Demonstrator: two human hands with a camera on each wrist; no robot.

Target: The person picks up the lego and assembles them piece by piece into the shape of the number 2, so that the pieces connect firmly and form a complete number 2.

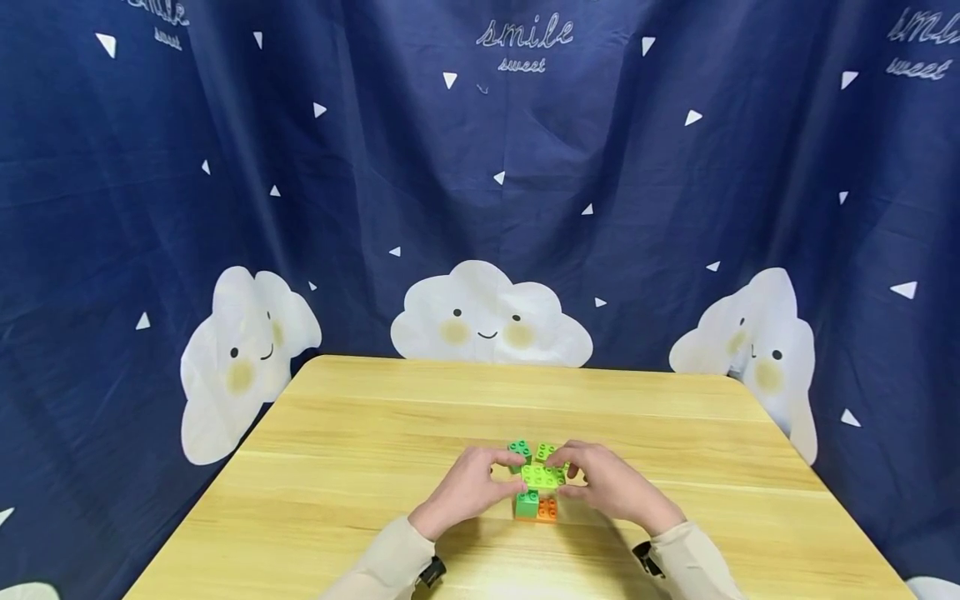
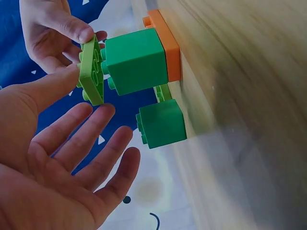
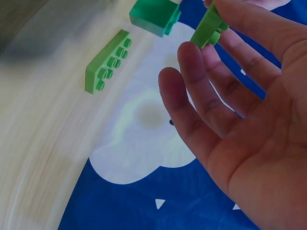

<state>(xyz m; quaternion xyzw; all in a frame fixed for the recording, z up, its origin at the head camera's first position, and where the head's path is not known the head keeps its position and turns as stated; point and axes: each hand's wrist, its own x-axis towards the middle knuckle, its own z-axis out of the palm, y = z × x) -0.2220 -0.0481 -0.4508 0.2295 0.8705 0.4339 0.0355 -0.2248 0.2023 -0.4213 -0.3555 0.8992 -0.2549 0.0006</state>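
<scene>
A flat light green toy brick (image 1: 542, 477) is held between both hands above the other bricks. My left hand (image 1: 468, 487) pinches its left end with thumb and fingertips; my right hand (image 1: 611, 487) pinches the right end. The left wrist view shows the brick's hollow underside facing the studs of a tall green brick (image 2: 136, 61), with a gap between them. That green brick sits on one end of an orange brick (image 1: 547, 510), whose studs show beside it. Just behind are a dark green brick (image 1: 519, 450) and another light green brick (image 3: 105, 64), both on the table.
The wooden table (image 1: 360, 467) has rounded far corners. Behind it and along both sides hangs a dark blue curtain (image 1: 465, 208) with white clouds and small triangles. Each wrist wears a dark band-like device (image 1: 432, 572).
</scene>
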